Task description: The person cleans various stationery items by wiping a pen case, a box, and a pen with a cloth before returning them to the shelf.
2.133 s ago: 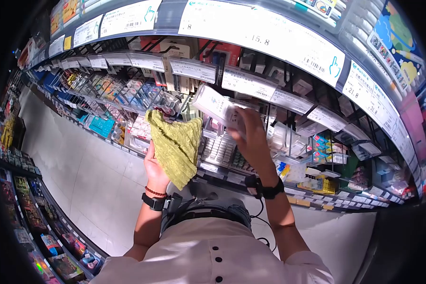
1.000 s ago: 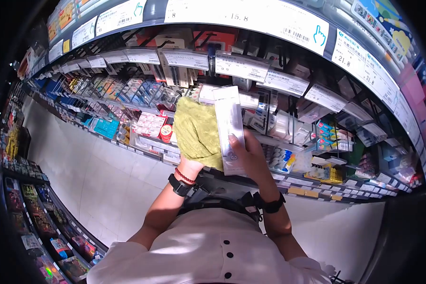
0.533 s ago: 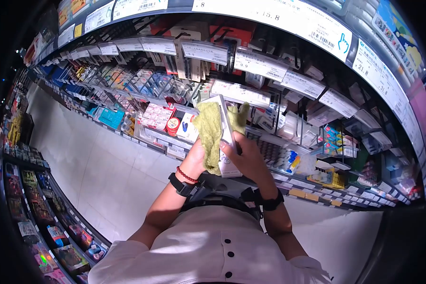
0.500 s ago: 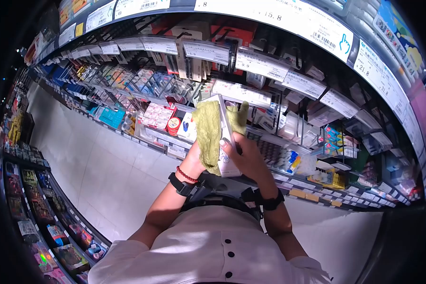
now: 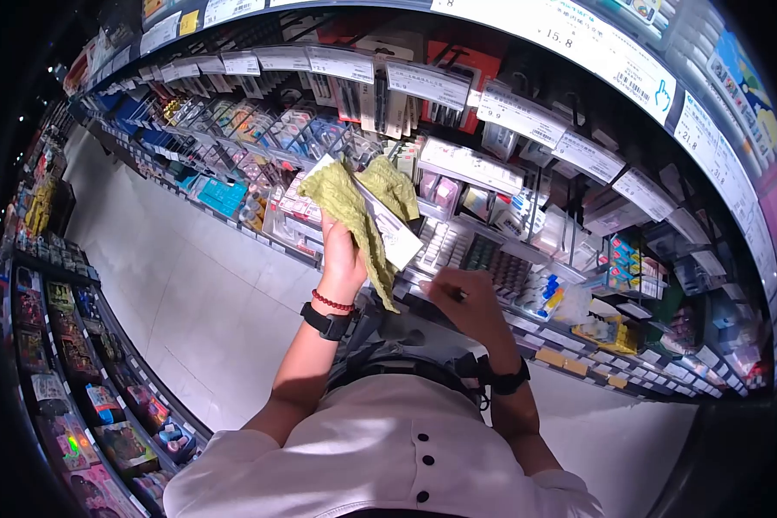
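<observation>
A yellow-green cloth (image 5: 354, 207) drapes over a long white box (image 5: 394, 235), which tilts down to the right in front of the shelf. My left hand (image 5: 341, 252), with a red bead bracelet and a black wristband, is wrapped round the cloth and box from below; part of its fingers is hidden under the cloth. To the right of the box's lower end is my right hand (image 5: 468, 298), apart from box and cloth. Its fingers are curled with thumb and fingertips close together, and whatever they may hold is too small to make out.
Shelves (image 5: 492, 250) of small boxed goods curve across the front, with price labels (image 5: 518, 112) above them. Teal packets (image 5: 220, 195) lie left on the shelf. Another shelf unit (image 5: 104, 371) stands at the lower left, beyond the pale floor (image 5: 181, 293).
My right hand has let go of the box and moved down and right. My left hand, with cloth and box, has shifted left, and the box is tilted more.
</observation>
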A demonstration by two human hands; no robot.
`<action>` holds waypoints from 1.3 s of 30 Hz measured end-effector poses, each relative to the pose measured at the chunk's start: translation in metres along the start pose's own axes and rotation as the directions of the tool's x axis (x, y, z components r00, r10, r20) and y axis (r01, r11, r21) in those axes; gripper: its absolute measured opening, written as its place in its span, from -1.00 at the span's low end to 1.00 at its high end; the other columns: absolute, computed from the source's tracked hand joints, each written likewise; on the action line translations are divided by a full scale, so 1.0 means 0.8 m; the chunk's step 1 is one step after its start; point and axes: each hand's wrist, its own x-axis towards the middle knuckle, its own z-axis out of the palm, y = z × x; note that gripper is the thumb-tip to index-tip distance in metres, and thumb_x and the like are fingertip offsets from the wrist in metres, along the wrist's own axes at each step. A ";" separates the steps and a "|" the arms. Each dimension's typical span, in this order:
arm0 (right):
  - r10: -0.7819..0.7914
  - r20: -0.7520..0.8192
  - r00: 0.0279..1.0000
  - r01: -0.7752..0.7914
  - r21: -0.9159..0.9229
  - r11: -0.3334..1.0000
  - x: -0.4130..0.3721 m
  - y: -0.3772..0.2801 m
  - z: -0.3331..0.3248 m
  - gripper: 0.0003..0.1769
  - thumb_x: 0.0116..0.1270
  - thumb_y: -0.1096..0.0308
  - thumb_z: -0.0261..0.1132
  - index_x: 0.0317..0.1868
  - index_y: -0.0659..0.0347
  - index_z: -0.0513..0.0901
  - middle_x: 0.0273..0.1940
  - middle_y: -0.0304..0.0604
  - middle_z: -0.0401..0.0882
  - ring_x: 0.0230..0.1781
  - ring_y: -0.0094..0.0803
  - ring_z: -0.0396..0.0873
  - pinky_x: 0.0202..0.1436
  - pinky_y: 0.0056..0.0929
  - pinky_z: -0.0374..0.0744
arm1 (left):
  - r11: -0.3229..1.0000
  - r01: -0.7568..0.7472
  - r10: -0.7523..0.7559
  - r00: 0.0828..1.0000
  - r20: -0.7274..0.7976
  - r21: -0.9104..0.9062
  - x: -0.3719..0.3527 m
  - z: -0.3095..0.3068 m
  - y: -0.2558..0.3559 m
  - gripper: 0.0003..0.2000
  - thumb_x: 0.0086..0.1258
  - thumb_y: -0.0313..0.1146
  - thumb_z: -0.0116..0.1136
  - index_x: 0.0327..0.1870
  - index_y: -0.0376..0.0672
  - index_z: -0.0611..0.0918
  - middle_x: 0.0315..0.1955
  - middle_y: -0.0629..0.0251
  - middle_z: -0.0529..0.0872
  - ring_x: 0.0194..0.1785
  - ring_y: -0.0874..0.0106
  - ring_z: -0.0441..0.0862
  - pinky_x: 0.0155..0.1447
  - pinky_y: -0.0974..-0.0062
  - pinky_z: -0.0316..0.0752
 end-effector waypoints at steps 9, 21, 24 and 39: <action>0.013 0.115 0.993 0.037 -0.420 0.907 0.001 -0.025 0.034 -0.67 0.08 0.12 0.30 -0.57 0.24 0.52 -0.79 -0.13 0.37 -0.73 -0.31 0.44 -0.62 -0.40 0.35 | 1.000 -0.013 0.013 1.000 -0.023 0.000 -0.024 -0.007 0.013 -0.61 0.26 -0.58 -0.09 0.12 -0.13 0.28 -0.11 0.28 0.48 -0.12 0.41 0.53 -0.14 0.46 0.54; 0.071 -0.614 0.786 -0.133 -0.056 0.990 -0.010 -0.007 0.111 -0.74 0.15 0.35 0.24 -0.21 0.33 0.49 -0.38 0.04 0.56 -0.45 -0.32 0.58 -0.42 -0.50 0.50 | 0.963 0.266 -0.264 0.964 -0.033 0.047 -0.026 -0.045 0.039 -0.71 0.27 -0.37 -0.01 0.00 -0.26 0.45 -0.07 0.22 0.57 -0.03 0.33 0.54 0.10 0.36 0.40; 0.261 -0.574 0.776 -0.240 0.113 0.964 -0.009 0.002 0.158 -0.44 0.16 0.26 0.28 0.10 0.36 0.33 -0.03 0.05 0.46 -0.14 -0.24 0.55 -0.20 -0.45 0.54 | 0.975 0.221 -0.221 0.975 0.036 0.018 -0.023 -0.050 0.067 -0.68 0.35 -0.32 -0.07 0.07 -0.27 0.40 -0.04 0.17 0.54 -0.02 0.28 0.53 0.10 0.31 0.42; 0.301 -0.676 0.673 -0.077 0.341 0.937 -0.045 -0.079 0.256 -0.79 0.05 0.38 0.37 -0.41 0.30 0.52 -0.50 -0.26 0.54 -0.52 -0.64 0.46 -0.45 -0.57 0.47 | 0.887 0.441 -0.461 0.832 0.310 0.135 -0.082 -0.105 0.140 -0.65 0.36 -0.31 -0.05 0.12 -0.24 0.34 -0.01 0.23 0.48 0.05 0.38 0.48 0.14 0.40 0.39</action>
